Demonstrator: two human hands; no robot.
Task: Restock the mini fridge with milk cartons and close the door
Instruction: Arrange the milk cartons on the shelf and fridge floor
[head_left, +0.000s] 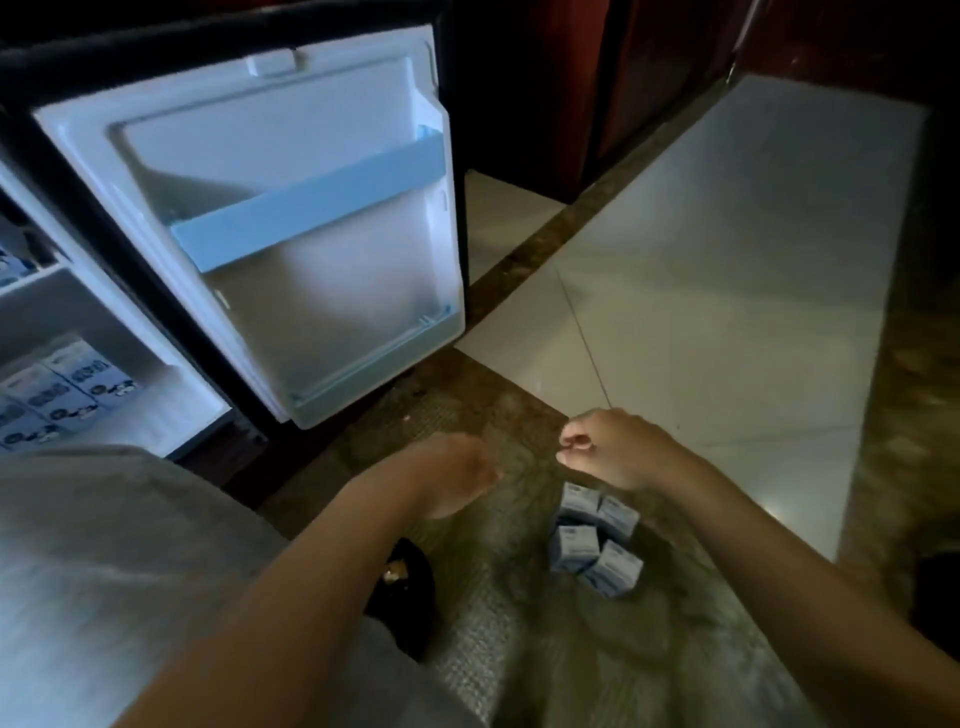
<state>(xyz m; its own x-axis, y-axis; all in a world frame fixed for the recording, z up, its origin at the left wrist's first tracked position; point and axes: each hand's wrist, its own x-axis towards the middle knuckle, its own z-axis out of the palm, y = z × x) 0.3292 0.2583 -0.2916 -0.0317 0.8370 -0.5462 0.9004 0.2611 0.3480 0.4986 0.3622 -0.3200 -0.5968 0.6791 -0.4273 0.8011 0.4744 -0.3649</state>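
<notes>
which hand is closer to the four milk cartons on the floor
Right. The right hand hangs over the far end of the milk cartons, overlapping them in view. The left hand is off to their left, toward the open fridge door.

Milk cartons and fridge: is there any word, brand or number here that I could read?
On the cartons on the floor: blue print, too blurred to read.
On the cartons in the fridge: dark marks, too blurred to read.
On the fridge door: no text shows.
</notes>
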